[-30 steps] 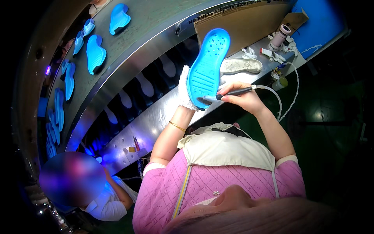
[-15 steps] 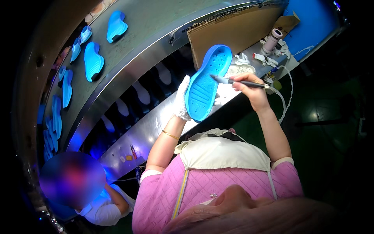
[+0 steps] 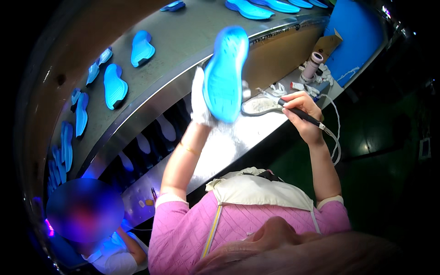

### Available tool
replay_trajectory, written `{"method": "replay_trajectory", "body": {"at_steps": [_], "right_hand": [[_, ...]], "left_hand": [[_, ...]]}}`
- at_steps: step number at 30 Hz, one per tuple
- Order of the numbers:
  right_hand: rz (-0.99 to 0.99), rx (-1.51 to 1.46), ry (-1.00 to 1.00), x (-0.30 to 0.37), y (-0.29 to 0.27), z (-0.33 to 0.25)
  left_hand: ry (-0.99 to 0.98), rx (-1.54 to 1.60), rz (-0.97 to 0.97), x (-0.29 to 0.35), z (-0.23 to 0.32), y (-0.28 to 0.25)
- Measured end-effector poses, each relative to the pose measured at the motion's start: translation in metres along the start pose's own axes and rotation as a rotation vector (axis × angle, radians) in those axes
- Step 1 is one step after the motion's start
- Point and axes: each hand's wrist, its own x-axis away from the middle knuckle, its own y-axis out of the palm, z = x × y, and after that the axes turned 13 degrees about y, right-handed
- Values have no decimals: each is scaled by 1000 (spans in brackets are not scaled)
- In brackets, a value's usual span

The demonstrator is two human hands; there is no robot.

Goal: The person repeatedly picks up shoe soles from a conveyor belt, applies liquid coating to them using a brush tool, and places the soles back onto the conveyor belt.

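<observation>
My left hand [image 3: 200,101], in a white glove, grips a bright blue shoe sole [image 3: 224,80] along its left edge. The sole stands tilted upright with its inner face toward me; motion blurs it slightly. My bare right hand [image 3: 306,112] is closed round the black handle of a brush [image 3: 311,120], with a pale tube [image 3: 337,144] trailing from its rear end. The brush tip points left, apart from the blue sole, over a white, sole-shaped piece with a dark rim [image 3: 261,106] on the metal bench [image 3: 220,144].
Several blue soles [image 3: 115,87] lie on the grey conveyor [image 3: 183,41] beyond the bench. Cardboard [image 3: 282,50] lines its side. A pink cylindrical container [image 3: 311,67] and white gloves [image 3: 323,73] sit at the bench's far right. Pale soles [image 3: 166,127] show underneath. A co-worker [image 3: 112,254] is at lower left.
My left hand has carried the blue sole up and to the left, away from the brush. My right hand with the brush has shifted slightly right and down. More soles show on the conveyor.
</observation>
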Motion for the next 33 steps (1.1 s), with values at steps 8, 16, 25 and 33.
{"method": "replay_trajectory", "body": {"at_steps": [8,16,25,33], "right_hand": [[-26,-134,156,14,12,18],[-154,-287,264,18,33,27],[-147,-303,391,22,35,44],[-65,-459,439,17,34,50]], "left_hand": [[440,-561,243,-62,39,0],[232,-2723,390,-24,186,-58],[760,-2405,-28,41,164,2],[1504,-1341,60,88,165,50]]}}
